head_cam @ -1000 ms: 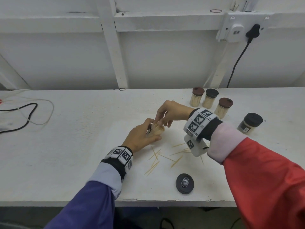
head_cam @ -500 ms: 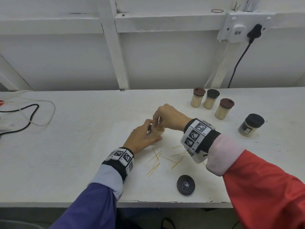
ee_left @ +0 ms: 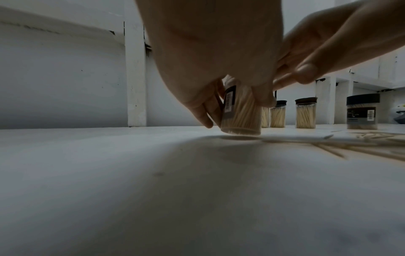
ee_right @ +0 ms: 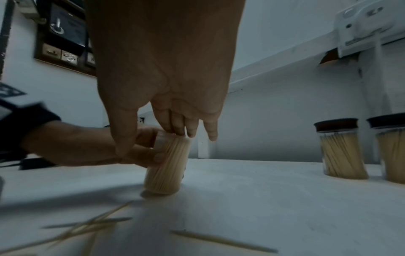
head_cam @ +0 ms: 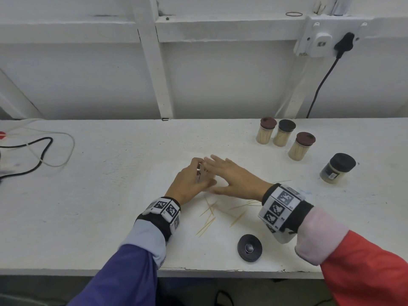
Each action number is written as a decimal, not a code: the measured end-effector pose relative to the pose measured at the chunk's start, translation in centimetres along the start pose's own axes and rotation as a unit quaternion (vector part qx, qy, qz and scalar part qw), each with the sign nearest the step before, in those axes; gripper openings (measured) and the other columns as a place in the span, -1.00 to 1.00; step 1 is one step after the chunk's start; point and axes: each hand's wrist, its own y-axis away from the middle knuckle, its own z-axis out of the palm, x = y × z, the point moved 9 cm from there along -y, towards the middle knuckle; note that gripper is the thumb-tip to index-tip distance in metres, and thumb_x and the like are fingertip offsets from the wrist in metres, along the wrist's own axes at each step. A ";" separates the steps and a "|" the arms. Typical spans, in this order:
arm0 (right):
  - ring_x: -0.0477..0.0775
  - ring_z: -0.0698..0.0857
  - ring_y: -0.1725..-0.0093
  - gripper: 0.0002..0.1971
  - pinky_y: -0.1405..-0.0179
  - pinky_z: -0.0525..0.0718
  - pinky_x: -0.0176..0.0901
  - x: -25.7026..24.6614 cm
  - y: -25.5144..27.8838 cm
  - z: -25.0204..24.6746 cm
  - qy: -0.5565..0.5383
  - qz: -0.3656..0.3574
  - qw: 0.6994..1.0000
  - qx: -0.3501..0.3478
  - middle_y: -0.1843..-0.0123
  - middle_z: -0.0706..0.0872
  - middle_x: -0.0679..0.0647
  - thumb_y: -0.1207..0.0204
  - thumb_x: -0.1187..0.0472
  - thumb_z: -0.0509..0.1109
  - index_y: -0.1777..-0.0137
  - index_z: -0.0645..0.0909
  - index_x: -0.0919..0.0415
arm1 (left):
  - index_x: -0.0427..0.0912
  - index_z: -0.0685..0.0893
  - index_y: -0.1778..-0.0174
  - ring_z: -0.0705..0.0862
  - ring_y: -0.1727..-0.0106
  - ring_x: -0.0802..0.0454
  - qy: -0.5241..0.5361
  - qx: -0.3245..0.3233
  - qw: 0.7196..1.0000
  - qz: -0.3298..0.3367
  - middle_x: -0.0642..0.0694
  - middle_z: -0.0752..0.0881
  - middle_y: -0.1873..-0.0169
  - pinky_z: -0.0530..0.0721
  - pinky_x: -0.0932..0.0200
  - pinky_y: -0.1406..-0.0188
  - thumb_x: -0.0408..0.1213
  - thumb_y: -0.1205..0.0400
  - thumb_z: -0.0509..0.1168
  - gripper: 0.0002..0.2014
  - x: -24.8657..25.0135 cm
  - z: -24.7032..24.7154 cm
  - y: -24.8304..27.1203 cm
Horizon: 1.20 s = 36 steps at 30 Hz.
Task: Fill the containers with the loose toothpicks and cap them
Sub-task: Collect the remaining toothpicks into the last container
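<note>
A clear, uncapped container [ee_right: 166, 166] packed with toothpicks stands on the white bench [head_cam: 110, 195], slightly tilted. My left hand [head_cam: 192, 180] grips its side; the container [ee_left: 240, 114] shows under those fingers in the left wrist view. My right hand [head_cam: 229, 175] lies flat over its open top, and its straight fingers [ee_right: 181, 128] press down on the toothpick ends. Several loose toothpicks [head_cam: 212, 215] lie scattered just in front of the hands. The black cap [head_cam: 249, 247] rests upside down near the front edge.
Three capped toothpick containers [head_cam: 283, 138] and a wider jar with a black lid [head_cam: 337, 167] stand at the back right. Cables [head_cam: 39, 151] lie at the far left. A wall socket with a black plug [head_cam: 344, 43] hangs above.
My right hand has gone from pinching at the container's mouth to lying flat over it with straight fingers. Both hands and the container sank lower onto the bench.
</note>
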 end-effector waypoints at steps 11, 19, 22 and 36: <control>-0.10 0.62 -0.07 -0.71 -0.06 0.61 -0.07 0.9 1.5 -0.1 -0.044 0.003 0.999 0.030 -0.13 0.69 -0.10 -0.51 0.09 0.50 -0.22 0.68 0.04 | -0.04 0.34 -0.41 0.68 -0.09 -0.07 -0.095 0.044 0.994 -0.015 -0.02 0.68 -0.16 0.63 -0.04 -0.10 0.10 -0.53 0.44 -0.37 -0.6 -1.1 0.0; 0.03 0.40 -0.45 -0.46 -0.22 0.48 -0.08 -3.1 1.1 5.1 0.091 -0.078 0.979 -0.164 -0.50 0.45 -0.02 -0.45 0.02 0.54 -0.45 0.58 0.00 | -0.06 0.36 -0.40 0.66 -0.09 -0.07 -0.103 0.067 0.992 -0.027 0.05 0.65 -0.09 0.58 0.04 -0.06 0.03 -0.57 0.43 -0.42 -0.6 -1.7 0.2; 0.03 0.57 -0.25 -0.62 -0.04 0.51 -0.16 -3.3 1.2 4.9 0.063 -0.071 0.984 -0.151 -0.28 0.61 0.01 -0.48 0.13 0.53 -0.31 0.70 0.06 | -0.05 0.36 -0.39 0.66 -0.10 -0.09 -0.103 0.067 0.992 -0.032 0.01 0.67 -0.14 0.59 0.01 -0.09 0.03 -0.56 0.43 -0.43 -0.6 -1.7 0.1; 0.05 0.70 -0.06 -0.83 0.12 0.47 -0.24 -2.9 1.1 4.9 0.096 -0.049 0.986 -0.129 -0.06 0.79 -0.05 -0.54 0.17 0.45 -0.09 0.80 0.07 | -0.04 0.36 -0.40 0.67 -0.14 -0.11 -0.106 0.062 0.992 -0.033 -0.02 0.68 -0.20 0.62 -0.04 -0.13 0.07 -0.54 0.43 -0.41 -0.8 -1.5 0.0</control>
